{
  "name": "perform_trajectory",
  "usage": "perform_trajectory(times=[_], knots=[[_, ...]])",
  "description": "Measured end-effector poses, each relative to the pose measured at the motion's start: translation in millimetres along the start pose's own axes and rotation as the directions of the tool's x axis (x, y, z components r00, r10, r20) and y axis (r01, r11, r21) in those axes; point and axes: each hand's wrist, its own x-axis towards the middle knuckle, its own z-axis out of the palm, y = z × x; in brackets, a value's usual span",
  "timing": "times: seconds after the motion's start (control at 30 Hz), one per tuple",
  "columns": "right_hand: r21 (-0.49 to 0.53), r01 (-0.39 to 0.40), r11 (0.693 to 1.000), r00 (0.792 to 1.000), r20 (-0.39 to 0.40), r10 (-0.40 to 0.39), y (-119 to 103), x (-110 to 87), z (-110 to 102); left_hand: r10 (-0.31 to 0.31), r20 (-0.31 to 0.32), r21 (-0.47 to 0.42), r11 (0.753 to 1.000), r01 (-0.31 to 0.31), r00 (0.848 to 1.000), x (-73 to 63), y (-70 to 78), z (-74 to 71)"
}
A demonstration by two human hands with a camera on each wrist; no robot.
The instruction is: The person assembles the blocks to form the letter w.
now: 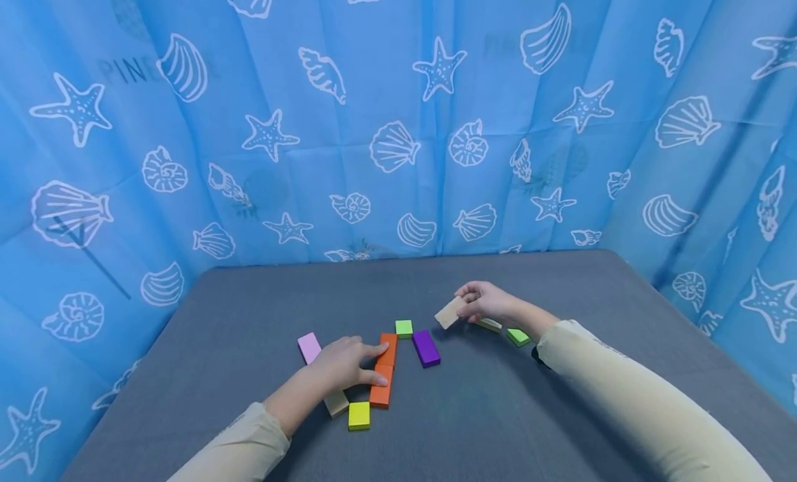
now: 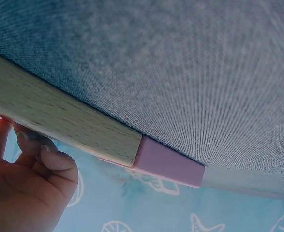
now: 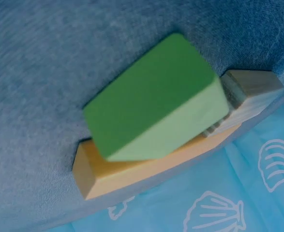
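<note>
A pale wooden block [image 1: 448, 313] is pinched between the thumb and fingers of my right hand [image 1: 490, 303], tilted above the table. My left hand [image 1: 339, 363] rests by two orange blocks [image 1: 381, 393] lying end to end; its index finger touches the far one and its thumb the near one. Partly under that hand lie a wooden block [image 2: 83, 118] and a pink block [image 1: 308, 346], joined in a slanting row. A yellow block [image 1: 359, 415] sits at the near end. Beyond the orange pair are a small light green block [image 1: 404, 329] and a purple block [image 1: 426, 348].
Under the right forearm lie a green block [image 3: 156, 99], a yellow-orange block [image 3: 127, 171] and another wooden block [image 3: 253, 92], close together. A grey cloth covers the table [image 1: 261, 302]. A blue curtain [image 1: 398, 122] with white seashell prints hangs behind and at the sides.
</note>
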Motion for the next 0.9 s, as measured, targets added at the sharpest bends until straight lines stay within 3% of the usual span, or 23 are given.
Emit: perform_trajectory(times=[0.17,0.33,0.6,0.9], knots=[[-0.038,0.026,0.999,1.000,0.010,-0.025,-2,-6.5,1,-0.011,0.006,-0.013,1.000,0.011,1.000,-0.8,0.2,0.2],[-0.013,0.028,1.000,1.000,0.008,-0.028,-6,-12.0,4,-0.013,0.004,-0.011,1.000,0.013,1.000,-0.7,0.0,-0.3],[-0.004,-0.017,1.000,1.000,-0.007,0.017,-7,-18.8,11,0.004,0.000,-0.012,1.000,-0.004,1.000,0.1,-2.3,0.2],[-0.027,-0.027,0.999,0.994,0.106,0.029,1,-34.1,23,-0.001,0.005,-0.013,1.000,0.001,1.000,1.0,-2.3,0.6]])
